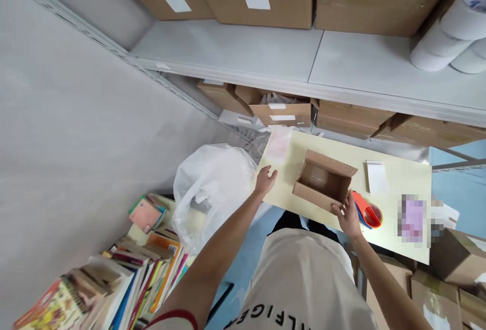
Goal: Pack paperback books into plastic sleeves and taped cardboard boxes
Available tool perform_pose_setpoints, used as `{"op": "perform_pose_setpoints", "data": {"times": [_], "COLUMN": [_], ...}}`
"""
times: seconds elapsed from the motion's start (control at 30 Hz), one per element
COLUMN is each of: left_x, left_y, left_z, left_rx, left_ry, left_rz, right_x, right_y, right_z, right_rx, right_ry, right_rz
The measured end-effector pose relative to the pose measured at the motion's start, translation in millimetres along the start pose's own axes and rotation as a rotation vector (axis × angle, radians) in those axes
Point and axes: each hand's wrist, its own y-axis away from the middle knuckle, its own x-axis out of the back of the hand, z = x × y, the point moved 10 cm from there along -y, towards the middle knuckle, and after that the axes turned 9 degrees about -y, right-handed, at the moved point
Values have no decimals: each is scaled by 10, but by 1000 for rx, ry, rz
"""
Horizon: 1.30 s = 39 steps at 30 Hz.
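Note:
An open cardboard box (317,193) sits on the pale yellow table (304,140), its flap raised at the back and its inside showing bare. My right hand (348,217) is at the box's front right corner, fingers spread and touching or very near its edge. To the left of the box, my left hand (266,180) hovers over the table's left edge with fingers apart and nothing in it. Just right of my right hand lies an orange-red tape dispenser (367,211) with a roll of tape.
A white pad of paper (375,176) lies at the table's back right. White plastic bags (216,178) bulge at the left, above stacked books (148,269). A metal shelf (243,49) with cartons runs behind; more cartons (435,289) stand right.

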Motion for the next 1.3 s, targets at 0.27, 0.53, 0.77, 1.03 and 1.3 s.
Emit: {"op": "perform_pose_setpoints", "data": {"times": [0.27, 0.53, 0.77, 1.03, 1.3], "left_x": [-82, -358, -61, 1123, 284], "left_y": [-1052, -1357, -1245, -396, 640], "left_z": [176, 126, 343, 1258, 2291], "left_rx": [199, 156, -120, -606, -892], "left_ry": [-124, -140, -117, -98, -353], "left_rz": [67, -68, -96, 128, -84], "right_x": [46, 27, -68, -149, -141], "right_y": [126, 173, 128, -28, -166], "right_z": [-63, -125, -67, -22, -13], "right_rx": [-143, -148, -109, -71, -19], "right_ry": [-12, 113, 91, 27, 129], "right_rz": [129, 211, 228, 199, 181]}}
